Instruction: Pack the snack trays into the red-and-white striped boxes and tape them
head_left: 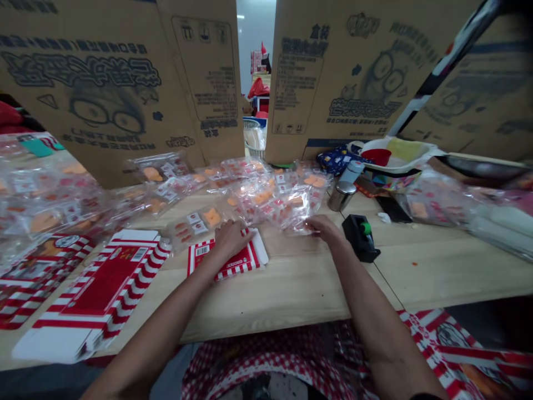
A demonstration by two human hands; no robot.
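My left hand rests on a small red-and-white striped carton lying on the wooden table, fingers curled over its top edge. My right hand reaches to the edge of a clear plastic packet with orange and red contents, fingers closed on it. More such packets are spread in a pile just beyond both hands.
Flat red-striped cartons are stacked at the left. A black tape dispenser and a metal tin stand right of my right hand. Large cardboard boxes wall the back. A bowl and more packets sit at the right.
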